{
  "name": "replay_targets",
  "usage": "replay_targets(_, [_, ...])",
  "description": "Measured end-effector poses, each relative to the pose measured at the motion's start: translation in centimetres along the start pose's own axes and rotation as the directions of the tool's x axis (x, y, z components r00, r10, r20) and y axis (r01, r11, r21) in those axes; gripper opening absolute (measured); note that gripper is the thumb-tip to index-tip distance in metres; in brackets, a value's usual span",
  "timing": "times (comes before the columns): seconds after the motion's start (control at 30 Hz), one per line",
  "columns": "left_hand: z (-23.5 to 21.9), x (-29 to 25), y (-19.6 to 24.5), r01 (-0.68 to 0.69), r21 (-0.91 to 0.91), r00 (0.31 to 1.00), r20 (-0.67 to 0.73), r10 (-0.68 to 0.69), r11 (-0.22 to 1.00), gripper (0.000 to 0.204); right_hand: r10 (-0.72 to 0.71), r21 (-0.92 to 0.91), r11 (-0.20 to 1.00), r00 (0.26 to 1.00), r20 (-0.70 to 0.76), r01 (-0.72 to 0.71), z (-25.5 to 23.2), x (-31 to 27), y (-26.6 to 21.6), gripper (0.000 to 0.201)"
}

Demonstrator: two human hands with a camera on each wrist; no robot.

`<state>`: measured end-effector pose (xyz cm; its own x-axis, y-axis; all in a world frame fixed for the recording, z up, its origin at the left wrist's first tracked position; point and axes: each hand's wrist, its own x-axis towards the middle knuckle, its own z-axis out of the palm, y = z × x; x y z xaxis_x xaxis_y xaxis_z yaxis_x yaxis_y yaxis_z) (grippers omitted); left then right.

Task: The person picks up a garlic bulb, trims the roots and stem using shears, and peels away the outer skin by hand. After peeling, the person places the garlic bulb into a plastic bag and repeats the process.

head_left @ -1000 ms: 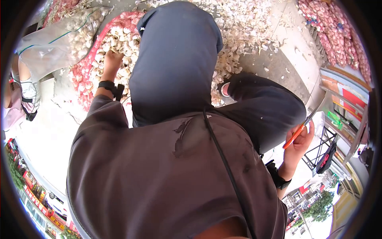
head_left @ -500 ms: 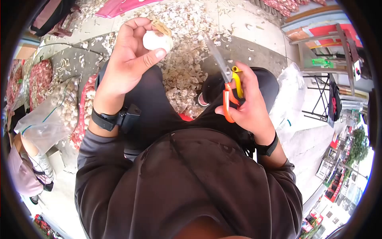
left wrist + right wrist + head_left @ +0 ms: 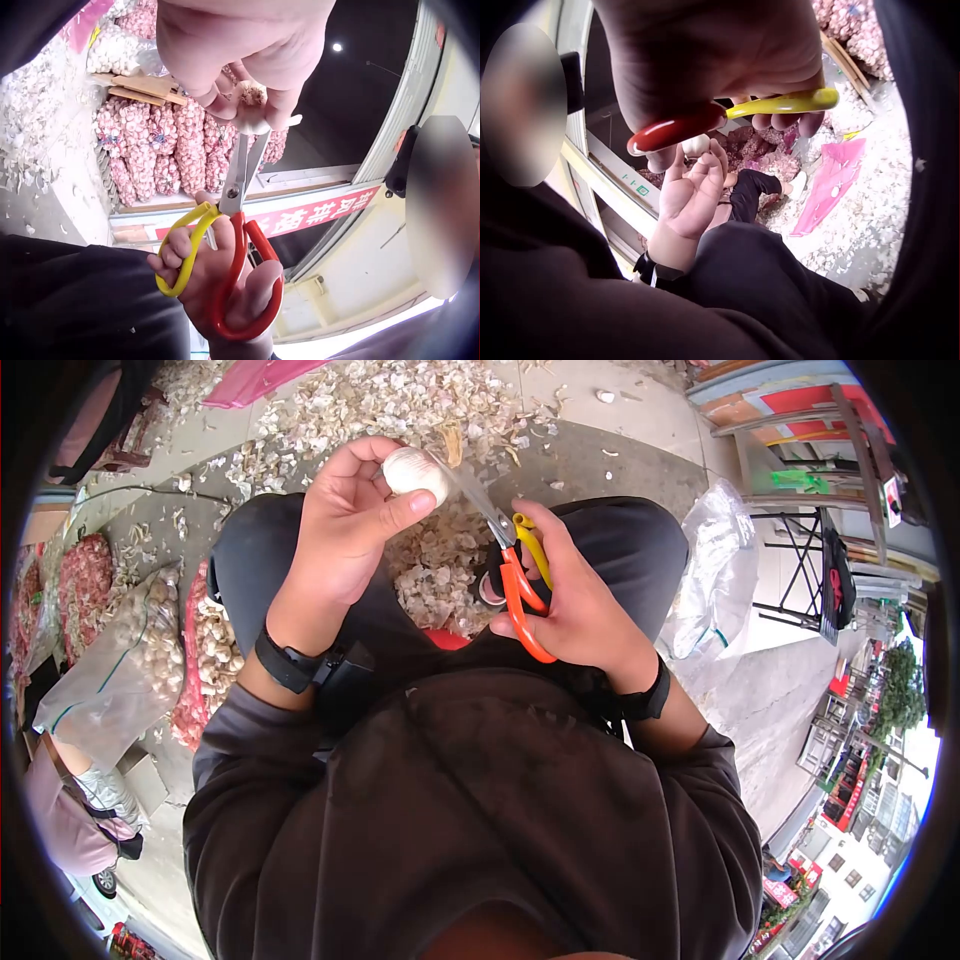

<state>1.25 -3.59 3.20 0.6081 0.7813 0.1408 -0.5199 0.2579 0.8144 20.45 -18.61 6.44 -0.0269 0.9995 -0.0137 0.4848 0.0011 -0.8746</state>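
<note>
My left hand (image 3: 340, 525) holds a white garlic bulb (image 3: 415, 472) between thumb and fingers, above my knees. In the left wrist view, the root end of the bulb (image 3: 252, 96) faces the camera. My right hand (image 3: 585, 605) grips scissors (image 3: 522, 585) with one orange-red and one yellow handle. Their blades (image 3: 478, 492) reach the bulb's side, right beside a tan dry stem (image 3: 453, 445). Seen from the left wrist, the blades are slightly apart, their tips overlapping the bulb's lower edge. The right wrist view shows mostly the handles (image 3: 679, 129), with the blades hidden.
Garlic skins (image 3: 440, 575) litter the floor between my legs and ahead. A red mesh sack (image 3: 190, 680) with garlic lies at left, next to a clear plastic bag (image 3: 110, 680) of bulbs. Another clear bag (image 3: 710, 570) lies at right, near a folding stand (image 3: 800, 570).
My left hand has come up from the garlic pile at left with a bulb. My right hand has brought the scissors inward from the far right, and their blades are now at the bulb.
</note>
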Motion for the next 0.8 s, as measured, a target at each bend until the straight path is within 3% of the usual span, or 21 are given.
replay_targets(0.07, [-0.3, -0.1, -0.1, 0.028, 0.016, 0.999, 0.022, -0.029, 0.999, 0.037, 0.099, 0.1, 0.989, 0.992, 0.073, -0.106, 0.3, 0.2, 0.0, 0.089])
replay_targets(0.27, [-0.2, 0.0, -0.6, 0.008, 0.022, 0.998, -0.055, -0.007, 1.0, 0.037, 0.113, 0.411, 0.905, 0.993, 0.02, -0.111, 2.3, 0.9, 0.6, 0.057])
replay_targets(0.37, [-0.4, 0.2, -0.8, 0.015, 0.094, 0.998, -0.067, -0.008, 0.996, 0.039, 0.232, 0.313, 0.923, 0.973, 0.015, -0.225, 1.6, 1.1, -0.8, 0.047])
replay_targets(0.47, [-0.7, 0.1, -1.1, 0.023, 0.09, 1.0, 0.007, -0.024, 0.996, 0.036, 0.199, 0.153, 0.972, 0.971, -0.129, -0.179, 1.2, 1.5, -1.1, 0.046])
replay_targets(0.5, [-0.7, 0.1, -0.9, 0.055, 0.061, 0.998, 0.01, -0.056, 0.997, 0.037, 0.128, 0.039, 0.992, 0.959, -0.254, -0.122, 0.9, 1.7, -0.9, 0.049])
replay_targets(0.53, [-0.6, 0.1, -0.6, 0.087, 0.032, 0.996, 0.013, -0.087, 0.996, 0.039, -0.03, -0.131, 0.991, 0.929, -0.368, -0.02, 0.3, 1.9, 0.4, 0.05])
replay_targets(0.6, [-0.9, 0.1, -0.2, 0.156, -0.027, 0.987, 0.04, -0.155, 0.987, 0.042, -0.014, -0.313, 0.936, 0.868, -0.496, -0.163, -2.0, 1.4, 0.6, 0.048])
replay_targets(0.67, [-1.5, 0.2, 0.1, 0.228, -0.084, 0.971, 0.089, -0.221, 0.97, 0.045, -0.014, -0.506, 0.817, 0.867, -0.499, -0.278, -5.1, 0.4, 0.7, 0.048])
replay_targets(0.8, [-1.6, -0.1, -0.1, 0.227, -0.025, 0.968, 0.118, -0.223, 0.974, 0.044, 0.15, -0.583, 0.63, 0.817, -0.557, -0.513, -9.0, -2.7, 1.9, 0.048])
